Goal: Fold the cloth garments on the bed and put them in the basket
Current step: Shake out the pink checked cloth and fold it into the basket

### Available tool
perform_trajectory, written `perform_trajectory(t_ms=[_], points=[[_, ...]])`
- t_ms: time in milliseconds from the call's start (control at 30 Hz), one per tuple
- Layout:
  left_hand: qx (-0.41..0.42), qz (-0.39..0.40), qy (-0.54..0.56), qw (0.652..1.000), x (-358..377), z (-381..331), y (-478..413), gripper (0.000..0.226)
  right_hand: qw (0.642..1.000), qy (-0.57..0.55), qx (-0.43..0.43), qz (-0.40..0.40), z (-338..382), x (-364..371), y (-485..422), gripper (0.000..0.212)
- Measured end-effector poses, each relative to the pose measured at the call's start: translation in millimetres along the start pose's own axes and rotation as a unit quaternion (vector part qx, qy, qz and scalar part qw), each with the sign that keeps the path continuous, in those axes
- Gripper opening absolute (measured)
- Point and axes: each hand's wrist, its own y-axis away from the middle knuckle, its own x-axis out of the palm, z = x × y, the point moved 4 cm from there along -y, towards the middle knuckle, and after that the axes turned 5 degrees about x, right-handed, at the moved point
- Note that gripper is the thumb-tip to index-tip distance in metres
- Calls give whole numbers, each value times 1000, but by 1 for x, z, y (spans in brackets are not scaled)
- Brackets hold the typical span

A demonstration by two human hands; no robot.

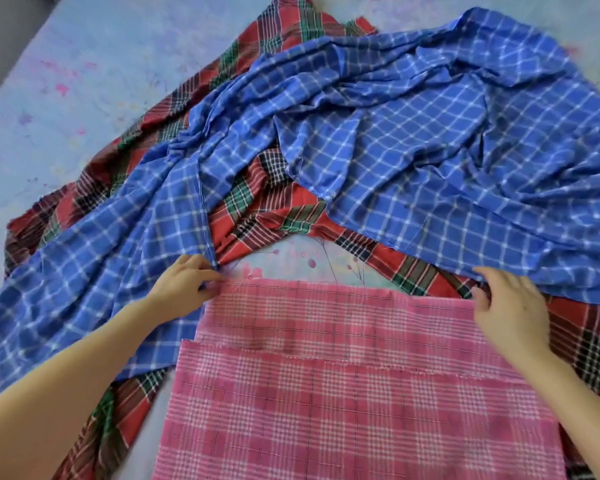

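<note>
A pink checked cloth [343,393] lies flat in front of me, folded over so that two layers show. My left hand [184,285] pinches its far left corner. My right hand [510,306] grips its far right corner, fingers curled over the edge. Behind it a crumpled blue checked cloth [413,140] spreads across the bed. It lies on top of a red and green tartan cloth [257,209]. No basket is in view.
The bed [84,81] has a pale blue sheet with pink and purple flecks. Bare sheet shows at the far left and in a small gap beyond the pink cloth. A dark strip of floor or wall sits at the top left corner.
</note>
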Motion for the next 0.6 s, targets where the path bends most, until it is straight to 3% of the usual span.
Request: perform_trajectory(t_ms=[133,233,267,333,400,467,533,600], points=[[104,6,-43,994,-15,0,-19,29,999,19,-40,31,-5,12,-14,23],[46,92,23,994,-37,13,-26,69,999,-27,-27,27,-14,11,-15,13],[18,137,11,990,-38,16,-28,72,998,-43,-11,34,-19,11,-15,11],[-27,185,-90,978,-38,17,-33,48,995,-78,13,57,-26,10,-15,14],[-25,152,-213,965,-43,-6,-44,32,988,-126,40,84,-33,8,-15,20],[0,49,-234,971,-48,-45,-56,31,981,-151,81,90,-41,2,-12,24],[57,-60,-113,990,-48,-98,-66,42,980,-136,139,44,-60,-7,-8,29],[124,-107,38,986,-43,-158,-70,47,967,-147,205,28,-77,-6,-2,37]])
